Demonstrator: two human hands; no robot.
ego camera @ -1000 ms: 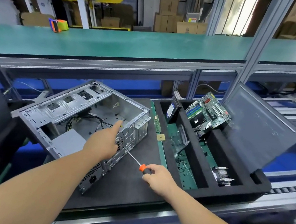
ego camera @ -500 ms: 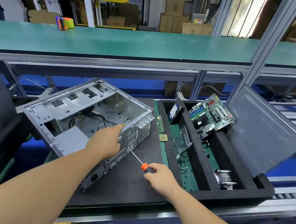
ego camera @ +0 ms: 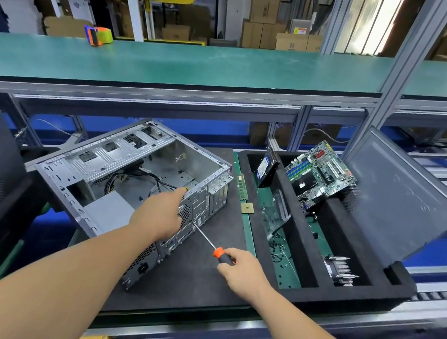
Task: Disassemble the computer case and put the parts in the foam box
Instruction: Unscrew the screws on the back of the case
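1. Open bare-metal grey computer case (ego camera: 119, 172) is lying on its side on the black mat (ego camera: 201, 286) of the bench, open side up, rear panel facing the person.
2. Left hand (ego camera: 161, 215) is resting on the case's rear top edge; index finger is stretching along the rim, other fingers are curling over the rear panel. Grip looks like a loose hold on the edge; how tight, can't tell.
3. Right hand (ego camera: 243, 270) is gripping the orange-and-black-handled screwdriver (ego camera: 212, 246), fingers wrapped round the handle. Its thin steel shaft is pointing up-left, tip meeting the rear panel just below the left hand.
4. Black foam box (ego camera: 348, 295) is sitting just right of the case, touching the mat's right side.
5. Inside the box: green motherboard (ego camera: 320, 172) is leaning tilted at the far end; dark hard drive (ego camera: 265, 169) is standing on edge in the left compartment; finned metal heatsink (ego camera: 338, 270) is lying at the near right.
6. Green RAM stick (ego camera: 241, 186) and small gold CPU chip (ego camera: 247, 209) are lying between case and box.
7. Grey metal side panel (ego camera: 399, 204) is leaning tilted over the box's right side.
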